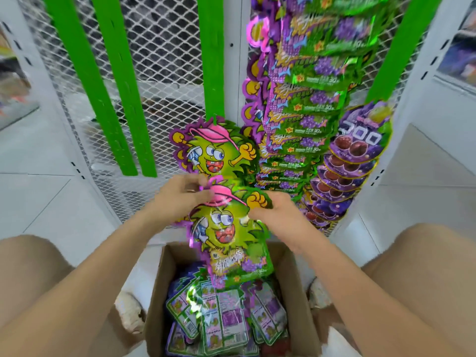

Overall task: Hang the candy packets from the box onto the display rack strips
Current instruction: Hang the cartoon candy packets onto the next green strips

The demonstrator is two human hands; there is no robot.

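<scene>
Held packet: a shiny green candy packet (226, 235) with a pink cap picture, held up just above the box (154, 292).
Left hand: the left hand (180, 195) pinches the packet's top, by the pink cap.
Right hand: the right hand (278, 215) curls its fingers on the packet's side edge.
Feel: I think it is light and floppy. The foil looks slippery and may crinkle.
Best hold: up at the top, I guess, near its hanging hole, which the fingers hide.
Strip: the green strip (213, 60) rises behind the box, with one hung packet (216, 150) on it.
In the box: many more packets (224, 318), backs up.
Around: bare strips (113, 99) behind the box to the left, full rows (304, 99) behind it to the right.
In the way: the hung packet touches the held one's top and may hide the next hook.
</scene>
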